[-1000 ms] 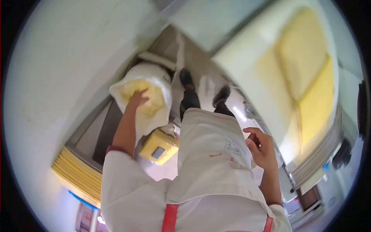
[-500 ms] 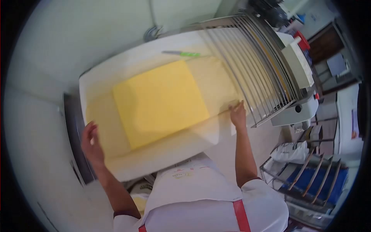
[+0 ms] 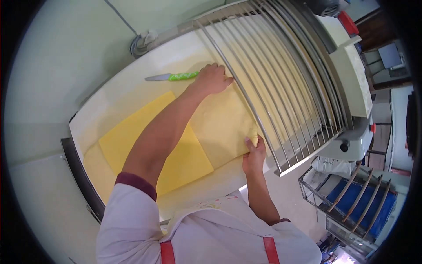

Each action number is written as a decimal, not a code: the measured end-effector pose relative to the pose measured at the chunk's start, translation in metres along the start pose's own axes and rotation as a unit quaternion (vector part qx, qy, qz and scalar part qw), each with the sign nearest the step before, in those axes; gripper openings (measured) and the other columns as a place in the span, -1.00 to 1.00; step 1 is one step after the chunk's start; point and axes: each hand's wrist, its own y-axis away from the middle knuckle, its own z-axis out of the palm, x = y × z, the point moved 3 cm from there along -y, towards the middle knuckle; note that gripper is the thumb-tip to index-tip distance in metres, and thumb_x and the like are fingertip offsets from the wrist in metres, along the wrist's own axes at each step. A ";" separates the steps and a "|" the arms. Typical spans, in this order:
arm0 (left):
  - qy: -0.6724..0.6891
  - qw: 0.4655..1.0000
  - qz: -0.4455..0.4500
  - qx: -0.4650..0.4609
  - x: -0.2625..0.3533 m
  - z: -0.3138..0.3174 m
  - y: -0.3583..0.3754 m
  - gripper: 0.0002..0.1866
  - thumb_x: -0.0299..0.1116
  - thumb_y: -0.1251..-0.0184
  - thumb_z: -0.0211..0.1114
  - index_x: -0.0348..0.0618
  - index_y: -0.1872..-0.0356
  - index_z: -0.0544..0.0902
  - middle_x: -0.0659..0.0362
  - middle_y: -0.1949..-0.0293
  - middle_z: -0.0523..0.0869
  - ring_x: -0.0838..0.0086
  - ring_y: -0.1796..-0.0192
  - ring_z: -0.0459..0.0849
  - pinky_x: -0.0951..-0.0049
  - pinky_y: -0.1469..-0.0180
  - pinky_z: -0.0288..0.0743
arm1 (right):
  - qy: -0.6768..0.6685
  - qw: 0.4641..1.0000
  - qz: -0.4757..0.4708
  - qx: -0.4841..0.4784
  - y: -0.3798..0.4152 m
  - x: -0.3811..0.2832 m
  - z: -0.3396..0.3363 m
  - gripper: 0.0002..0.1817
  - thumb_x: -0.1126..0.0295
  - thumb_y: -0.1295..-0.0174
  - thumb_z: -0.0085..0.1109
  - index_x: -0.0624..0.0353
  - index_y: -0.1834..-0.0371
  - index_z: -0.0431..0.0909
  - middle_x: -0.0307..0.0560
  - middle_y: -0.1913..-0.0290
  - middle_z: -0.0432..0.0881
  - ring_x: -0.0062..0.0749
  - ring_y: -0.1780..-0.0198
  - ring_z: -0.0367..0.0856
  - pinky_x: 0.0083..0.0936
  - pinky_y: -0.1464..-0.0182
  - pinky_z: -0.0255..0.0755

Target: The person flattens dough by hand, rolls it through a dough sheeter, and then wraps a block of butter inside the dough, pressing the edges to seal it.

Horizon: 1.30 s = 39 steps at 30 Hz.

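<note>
Currently, the white worktop (image 3: 100, 112) is carrying the pale dough sheet (image 3: 220, 121), its end lying just beside the barred guard (image 3: 311, 156), while the yellow slab (image 3: 189, 154) is resting on top. You seem to be taking hold of that end, so the next move is probably calling for even support at both corners. The white sack (image 3: 332, 167) is hiding its contents. Your right hand (image 3: 254, 159) is pinching the near corner; your left hand (image 3: 213, 80) is covering the far edge, its grip not showing clearly. Beside it, the green-handled knife (image 3: 173, 77) is lying flat.
</note>
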 end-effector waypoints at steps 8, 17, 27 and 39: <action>0.046 0.993 -0.006 0.107 -0.003 0.005 0.014 -0.52 0.08 -0.18 0.25 -0.21 0.38 0.75 -0.12 0.36 0.72 0.03 0.22 0.68 0.11 0.12 0.53 | -0.045 0.996 0.069 -0.037 0.001 -0.011 0.012 -0.56 0.52 -0.32 0.16 0.32 -0.26 0.36 -0.04 -0.12 0.57 -0.33 -0.10 0.59 -0.39 -0.16 0.51; 0.549 0.774 0.013 0.315 -0.063 -0.098 0.122 -0.49 -0.11 -0.42 0.17 -0.20 0.72 0.52 0.28 0.73 0.45 0.55 0.60 0.42 0.45 0.46 0.26 | 0.262 0.928 -0.155 -0.215 0.127 -0.044 0.074 -0.63 0.69 -0.14 0.21 0.33 -0.06 0.54 0.00 0.08 0.69 -0.40 -0.02 0.66 -0.52 -0.09 0.51; 0.554 0.665 -0.041 0.500 -0.175 -0.112 0.295 -0.88 -0.41 -0.42 0.17 -0.25 0.22 0.60 0.20 0.22 0.66 0.54 0.09 0.58 0.45 -0.16 0.43 | 0.565 0.534 -0.311 -0.547 0.151 0.016 0.146 -0.59 0.33 -0.18 0.34 0.12 -0.12 0.59 0.07 -0.09 0.65 -0.09 -0.14 0.62 -0.34 -0.19 0.49; 0.502 0.723 -0.320 0.352 -0.084 -0.024 0.332 -0.49 -0.53 -0.26 0.31 -0.26 -0.23 0.37 0.16 0.03 0.54 0.52 -0.04 0.52 0.52 -0.13 0.44 | 0.543 0.470 -0.428 -0.548 0.020 0.034 0.339 -0.64 0.21 -0.34 0.11 0.29 0.01 0.57 0.11 0.14 0.60 0.02 0.07 0.58 -0.19 0.01 0.46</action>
